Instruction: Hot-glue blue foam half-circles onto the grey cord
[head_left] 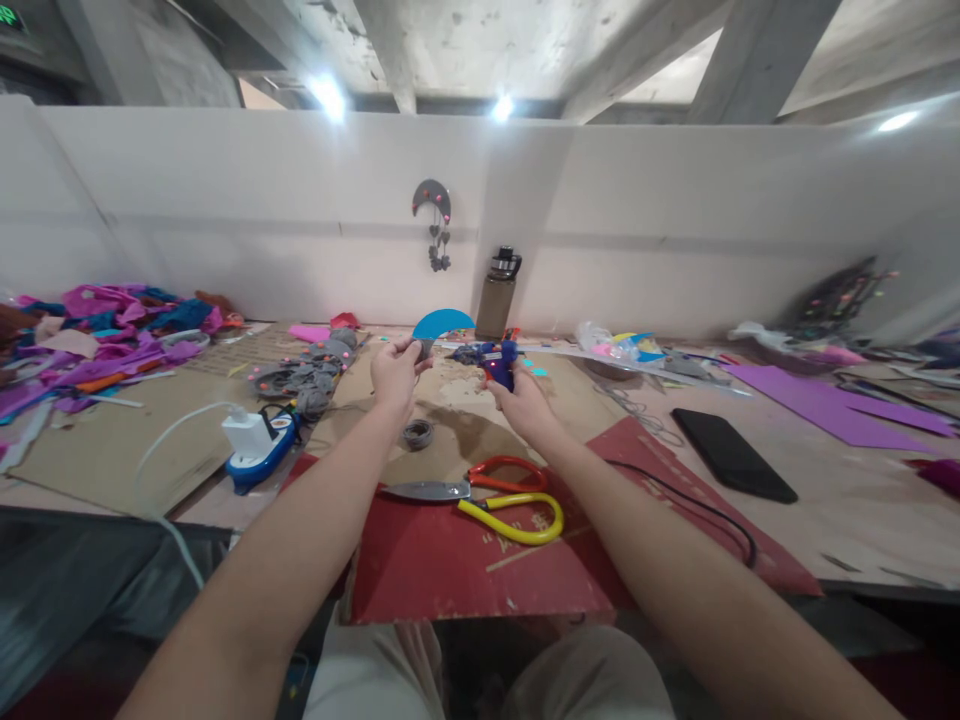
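My left hand point(395, 375) is closed, pinching a blue felt piece point(444, 322) with a curved upper edge. A bit of grey material shows at the fingertips, too small to name. In my right hand point(523, 400) is a dark blue glue gun point(499, 362), its nozzle pointing left toward the felt. The nozzle and the felt look close together; whether they touch I cannot tell. Below the hands lies a small coil of grey cord point(418, 433) on brown cardboard. Nearer to me rest large scissors point(480, 490) with one red and one yellow handle.
A blue power strip point(262, 450) with a white plug stands left, beside grey felt pieces point(307, 375). Colourful scraps point(127, 330) are heaped far left. A bottle point(496, 295) stands against the wall below a hanging moon ornament point(432, 200). Rightward lie a black phone point(731, 453) and purple sheets point(832, 400).
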